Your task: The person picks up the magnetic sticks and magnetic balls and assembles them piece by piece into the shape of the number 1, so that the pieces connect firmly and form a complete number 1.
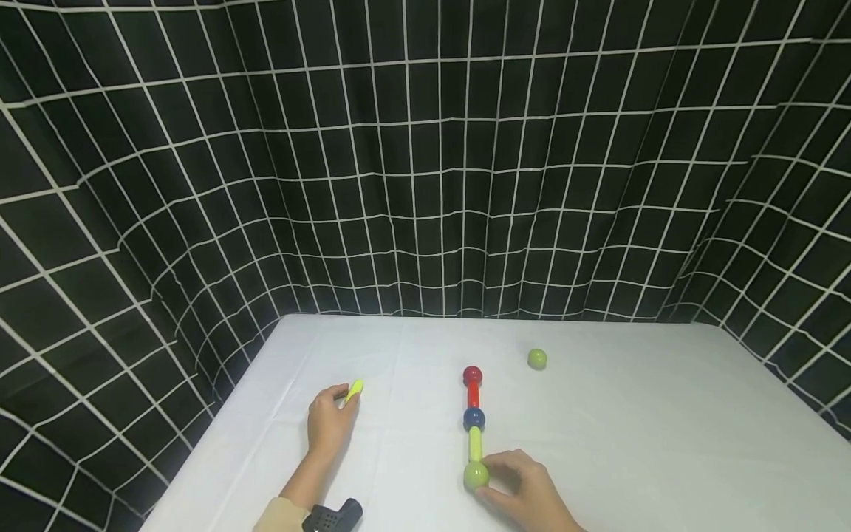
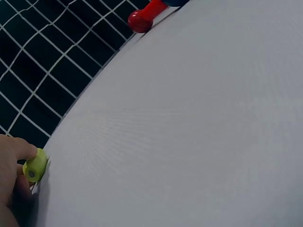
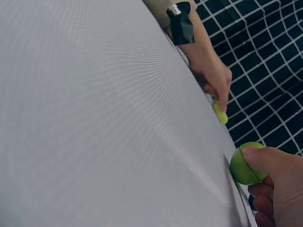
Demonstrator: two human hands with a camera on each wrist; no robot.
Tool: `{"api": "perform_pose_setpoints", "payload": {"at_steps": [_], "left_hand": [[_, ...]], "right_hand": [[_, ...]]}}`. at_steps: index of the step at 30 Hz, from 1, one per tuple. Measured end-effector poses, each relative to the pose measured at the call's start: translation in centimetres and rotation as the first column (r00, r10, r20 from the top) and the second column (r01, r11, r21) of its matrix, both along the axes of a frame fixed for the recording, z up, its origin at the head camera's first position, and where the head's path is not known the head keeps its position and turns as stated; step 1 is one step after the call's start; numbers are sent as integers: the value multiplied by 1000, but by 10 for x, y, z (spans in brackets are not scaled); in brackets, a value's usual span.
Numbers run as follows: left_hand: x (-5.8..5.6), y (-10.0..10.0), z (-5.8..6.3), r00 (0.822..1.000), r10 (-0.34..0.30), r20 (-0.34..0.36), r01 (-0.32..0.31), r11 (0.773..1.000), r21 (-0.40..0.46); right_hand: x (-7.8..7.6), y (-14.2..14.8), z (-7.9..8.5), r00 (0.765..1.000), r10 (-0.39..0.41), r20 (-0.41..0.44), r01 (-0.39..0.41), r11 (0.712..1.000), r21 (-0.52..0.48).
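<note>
Blue ball (image 2: 176,2) cut off at left wrist view's top, yellow stick (image 1: 355,388) partly behind left fingers (image 1: 338,390)

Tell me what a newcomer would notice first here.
A line of colourful balls and sticks on the white table would likely catch the eye first, running from a red ball at the far end to a green ball gripped by the right hand. To its left, the left hand pinches a yellow stick. Behind the table hangs a dark curtain with a white grid.

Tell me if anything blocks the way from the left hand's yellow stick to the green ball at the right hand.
Nothing visible does: between the yellow stick and the green ball, the head view shows only white cloth.
</note>
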State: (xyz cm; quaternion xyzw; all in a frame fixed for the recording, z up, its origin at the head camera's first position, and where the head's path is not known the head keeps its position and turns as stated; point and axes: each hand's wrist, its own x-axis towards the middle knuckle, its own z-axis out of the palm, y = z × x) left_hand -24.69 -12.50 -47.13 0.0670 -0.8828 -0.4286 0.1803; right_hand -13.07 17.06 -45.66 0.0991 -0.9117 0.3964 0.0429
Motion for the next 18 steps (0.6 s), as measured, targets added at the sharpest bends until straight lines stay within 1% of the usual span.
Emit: {"api": "perform_pose_setpoints", "payload": {"at_steps": [2, 6, 11, 18], "left_hand": [[-1, -1, 1, 1000, -4, -1, 4, 1000, 5], [-2, -1, 3, 999, -14, 36, 14, 1000, 21], [-1, -2, 5, 996, -32, 83, 29, 999, 31], [-1, -4, 3, 994, -46, 101, 44, 999, 26]], "right_hand": [[0, 0, 0, 1000, -4, 2, 4, 1000, 1], [1, 0, -1, 1000, -8, 10, 8, 1000, 13], [0, 0, -1, 1000, -3, 14, 3, 1000, 4], [-1, 0, -1, 1000, 8, 9, -8, 1000, 0]]}}
